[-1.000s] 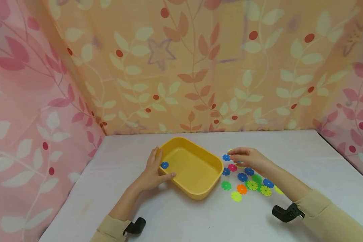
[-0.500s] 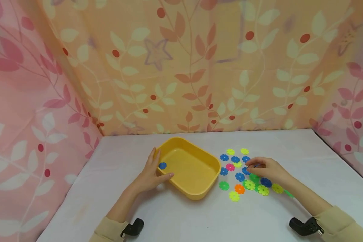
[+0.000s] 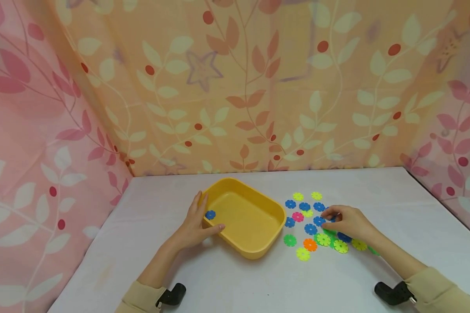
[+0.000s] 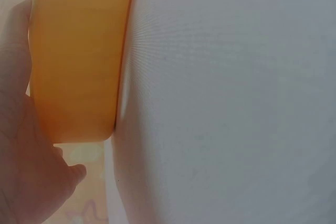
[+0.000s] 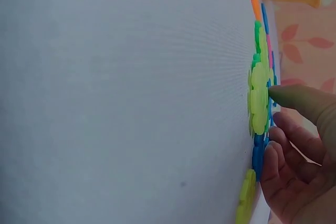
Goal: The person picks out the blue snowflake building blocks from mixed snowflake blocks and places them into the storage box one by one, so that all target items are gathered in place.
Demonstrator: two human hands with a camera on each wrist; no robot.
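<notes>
In the head view my left hand [image 3: 195, 224] holds the left corner of a yellow plastic tray [image 3: 246, 252], fingers along the left side and thumb over the near rim. The left wrist view shows the tray's outer wall [image 4: 81, 61] beside this hand [image 4: 31, 150]. One blue snowflake disc [image 3: 210, 214] lies inside the tray, by the fingers. My right hand [image 3: 348, 221] is low over the spread of discs, thumb and fingertips apart. A blue disc [image 3: 333, 218] shows partly between them. In the right wrist view, the thumb reaches the discs' edge beside a yellow-green disc [image 5: 258, 98].
Several flower-shaped plastic discs lie right of the tray: a pink disc [image 3: 297, 217], an orange disc [image 3: 310, 244], a green disc [image 3: 290, 240], and more blue and yellow ones, some overlapping. A white cloth covers the table [image 3: 235, 287]. A patterned curtain [image 3: 219, 108] stands behind.
My right hand has moved right and nearer from the back of the discs, uncovering blue and yellow ones there. It has since barely shifted. The left hand stays at the tray.
</notes>
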